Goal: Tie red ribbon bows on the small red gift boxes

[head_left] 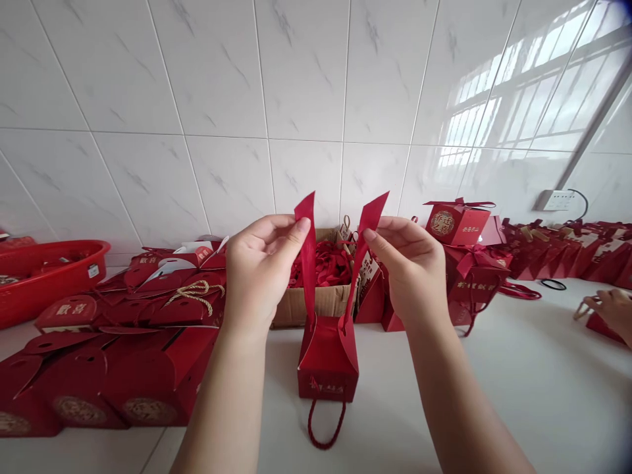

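Observation:
A small red gift box (328, 359) with gold lettering stands on the white table in front of me. A red ribbon (309, 270) comes out of two spots at its top, and its two ends stretch upward and apart. My left hand (269, 266) pinches one ribbon end between thumb and fingers. My right hand (412, 266) pinches the other end in the same way. On the near side of the box a dark red cord handle (326, 444) hangs down onto the table.
Red gift boxes (143, 375) crowd the left side, near a red plastic basin (54, 270). A cardboard box (291, 306) of red ribbons sits behind. Ribboned boxes (457, 224) are stacked at right, with more along the wall. Another person's hand (612, 313) is at the far right.

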A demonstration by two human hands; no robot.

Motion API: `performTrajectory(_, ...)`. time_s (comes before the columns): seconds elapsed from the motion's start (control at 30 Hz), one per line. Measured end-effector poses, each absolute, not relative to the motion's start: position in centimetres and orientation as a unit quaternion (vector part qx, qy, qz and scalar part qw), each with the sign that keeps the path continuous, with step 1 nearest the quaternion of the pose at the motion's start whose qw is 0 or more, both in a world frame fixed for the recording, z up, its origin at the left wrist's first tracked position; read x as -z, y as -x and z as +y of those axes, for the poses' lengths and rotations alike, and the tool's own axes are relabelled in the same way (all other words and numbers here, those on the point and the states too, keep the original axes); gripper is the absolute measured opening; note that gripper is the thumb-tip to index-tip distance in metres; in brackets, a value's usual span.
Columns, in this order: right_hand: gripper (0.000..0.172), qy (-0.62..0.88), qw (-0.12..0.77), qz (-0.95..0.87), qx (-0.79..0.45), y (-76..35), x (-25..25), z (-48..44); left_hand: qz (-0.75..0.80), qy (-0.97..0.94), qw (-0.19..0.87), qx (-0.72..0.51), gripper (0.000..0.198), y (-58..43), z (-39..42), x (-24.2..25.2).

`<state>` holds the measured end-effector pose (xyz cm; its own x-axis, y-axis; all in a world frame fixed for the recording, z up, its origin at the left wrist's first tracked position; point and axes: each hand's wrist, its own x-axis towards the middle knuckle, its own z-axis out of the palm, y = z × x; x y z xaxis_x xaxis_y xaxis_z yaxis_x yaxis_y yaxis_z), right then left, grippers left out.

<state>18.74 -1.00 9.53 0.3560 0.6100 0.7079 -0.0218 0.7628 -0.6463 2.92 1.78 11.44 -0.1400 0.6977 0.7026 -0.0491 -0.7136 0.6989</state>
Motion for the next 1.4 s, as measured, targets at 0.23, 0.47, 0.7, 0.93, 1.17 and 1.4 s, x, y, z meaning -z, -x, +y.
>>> performTrajectory(0.23,0.007,0.275,0.749,-0.545,-0.259,-18.4,-9.5,-1.2,0.246,-0.668,0.284,-0.642,0.016,-3.6,0.9,-11.4)
performTrajectory(0.47,0.004,0.274,0.683,-0.603,-0.306,-18.4,-9.8,-1.6,0.282,-0.695,0.327,-0.575,0.026,-3.8,0.3,-11.6)
performTrajectory(0.7,0.003,0.242,0.674,-0.615,-0.329,-18.5,-9.8,-1.8,0.303,-0.685,0.372,-0.549,0.03,-3.3,0.6,-11.9)
performTrajectory(0.93,0.006,0.241,0.656,-0.622,-0.353,-18.5,-9.7,-1.6,0.266,-0.689,0.358,-0.571,0.021,-3.5,1.1,-11.5)
performTrajectory(1.17,0.02,0.249,0.616,-0.632,-0.399,-18.9,-9.9,-1.7,0.258,-0.708,0.351,-0.557,0.015,-3.5,1.3,-11.4)
performTrajectory(1.4,0.017,0.234,0.617,-0.622,-0.421,-19.5,-9.7,-1.1,0.262,-0.744,0.374,-0.487,0.014,-3.0,0.9,-11.8)
